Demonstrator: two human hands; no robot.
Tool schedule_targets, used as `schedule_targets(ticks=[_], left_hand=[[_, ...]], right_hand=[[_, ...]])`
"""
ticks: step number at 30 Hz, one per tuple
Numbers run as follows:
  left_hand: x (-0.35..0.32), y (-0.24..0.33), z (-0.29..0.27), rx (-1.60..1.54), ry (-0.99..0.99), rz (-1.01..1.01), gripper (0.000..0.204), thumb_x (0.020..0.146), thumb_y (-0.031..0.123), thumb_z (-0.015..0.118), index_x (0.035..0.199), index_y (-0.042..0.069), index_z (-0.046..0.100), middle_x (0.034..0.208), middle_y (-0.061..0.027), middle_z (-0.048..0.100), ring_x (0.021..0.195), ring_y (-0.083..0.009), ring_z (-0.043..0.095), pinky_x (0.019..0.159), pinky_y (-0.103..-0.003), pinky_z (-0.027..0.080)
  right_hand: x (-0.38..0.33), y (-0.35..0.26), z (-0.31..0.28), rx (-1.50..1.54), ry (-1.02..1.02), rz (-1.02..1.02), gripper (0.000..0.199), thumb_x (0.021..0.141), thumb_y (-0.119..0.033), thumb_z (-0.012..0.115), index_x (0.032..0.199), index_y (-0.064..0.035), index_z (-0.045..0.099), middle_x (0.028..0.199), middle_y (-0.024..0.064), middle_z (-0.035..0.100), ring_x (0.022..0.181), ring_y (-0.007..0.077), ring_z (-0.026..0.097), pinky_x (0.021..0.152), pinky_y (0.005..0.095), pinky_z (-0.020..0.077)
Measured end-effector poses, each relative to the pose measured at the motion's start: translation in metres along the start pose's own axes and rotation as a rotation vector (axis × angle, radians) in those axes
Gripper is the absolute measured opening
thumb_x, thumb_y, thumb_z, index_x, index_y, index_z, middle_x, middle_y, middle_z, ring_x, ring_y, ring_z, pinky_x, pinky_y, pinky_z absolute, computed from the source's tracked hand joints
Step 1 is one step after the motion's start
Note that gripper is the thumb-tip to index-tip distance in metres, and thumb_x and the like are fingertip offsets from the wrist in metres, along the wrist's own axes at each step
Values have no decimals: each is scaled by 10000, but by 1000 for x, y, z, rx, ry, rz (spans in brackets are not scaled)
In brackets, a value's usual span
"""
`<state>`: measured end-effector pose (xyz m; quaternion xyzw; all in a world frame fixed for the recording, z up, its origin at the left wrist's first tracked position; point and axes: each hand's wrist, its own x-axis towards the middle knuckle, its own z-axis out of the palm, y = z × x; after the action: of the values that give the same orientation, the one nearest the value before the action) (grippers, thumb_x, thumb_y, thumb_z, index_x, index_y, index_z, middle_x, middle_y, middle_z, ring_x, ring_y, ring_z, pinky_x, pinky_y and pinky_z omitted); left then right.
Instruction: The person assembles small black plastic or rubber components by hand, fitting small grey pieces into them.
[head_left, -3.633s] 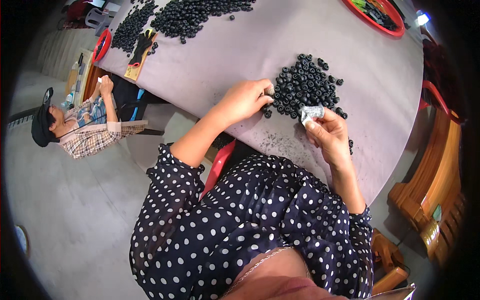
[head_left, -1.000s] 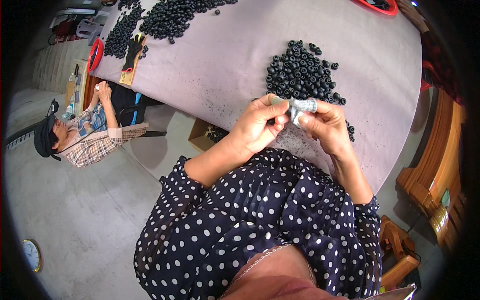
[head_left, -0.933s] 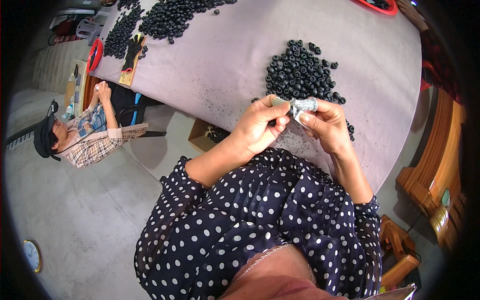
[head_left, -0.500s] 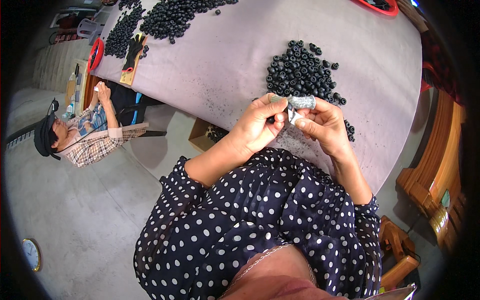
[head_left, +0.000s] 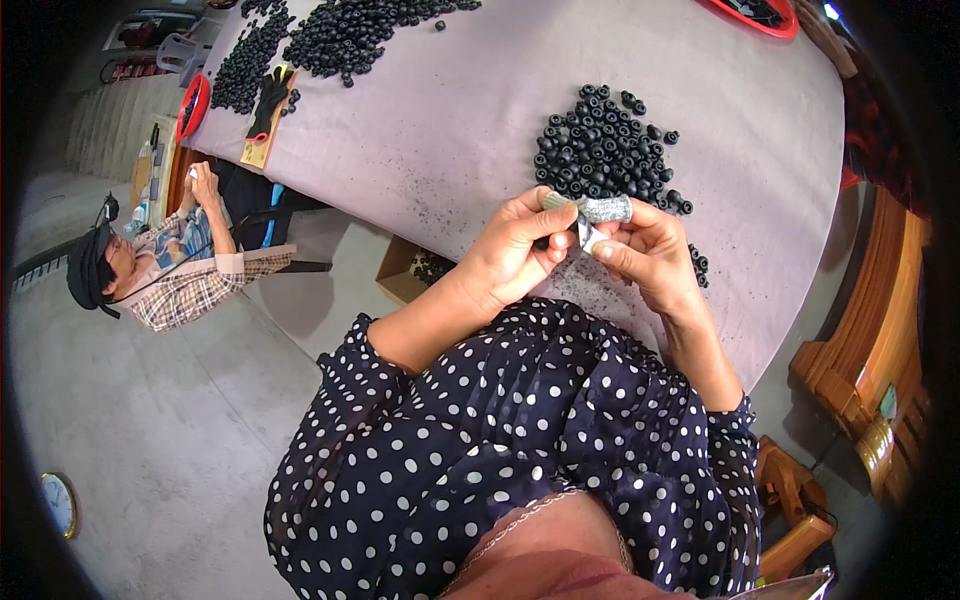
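Head view, just right of the frame's centre: both hands meet over the near edge of a table covered in grey cloth. Between them sits a small grey cylindrical piece, pale and slightly speckled, lying roughly level, with a thin light strip hanging from its underside. The left hand has its fingers curled in, thumb and forefinger pinched on the left end of the piece; something small and dark shows under its fingertips, too small to make out. The right hand is likewise closed, fingertips gripping the right end and the hanging strip.

Directly above the hands in the frame lies a pile of small black ring-shaped parts, round with a hole in the middle, a few strays trailing down the right side beside the right wrist. More black parts are heaped along the upper left of the table.

At the left of the frame another person in a plaid shirt and dark cap sits by the table's end, hands raised together. A cardboard box stands on the floor beneath the table edge.
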<state>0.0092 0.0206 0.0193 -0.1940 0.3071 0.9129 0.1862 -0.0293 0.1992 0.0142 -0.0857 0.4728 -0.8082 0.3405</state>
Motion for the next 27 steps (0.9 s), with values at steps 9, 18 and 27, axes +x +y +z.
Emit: schedule_targets(ticks=[9, 18, 27], left_hand=[[-1, 1, -2, -69, -58, -88, 65, 823, 99, 617, 820, 88, 553, 756, -19, 558, 588, -63, 489, 488, -156, 406], [-38, 51, -39, -231, -53, 9, 271, 877, 199, 512, 1043, -14, 503, 903, -107, 495, 668, -117, 454, 500, -182, 422], [-101, 63, -160, -317, 398, 257, 211, 879, 108, 516, 1004, -63, 523, 955, -176, 570, 768, -202, 565, 627, -247, 546]], right_hand=[[0, -2, -1, -9, -3, 1, 276, 773, -26, 656, 1037, 10, 585, 819, -17, 587, 653, 17, 503, 519, 146, 382], [0, 4, 2, -65, 119, -37, 194, 790, -56, 637, 976, -8, 607, 761, -22, 582, 558, 4, 436, 459, 154, 315], [3, 11, 8, -114, 109, -68, 177, 803, -68, 625, 965, -3, 598, 686, -25, 546, 512, 21, 418, 436, 159, 322]])
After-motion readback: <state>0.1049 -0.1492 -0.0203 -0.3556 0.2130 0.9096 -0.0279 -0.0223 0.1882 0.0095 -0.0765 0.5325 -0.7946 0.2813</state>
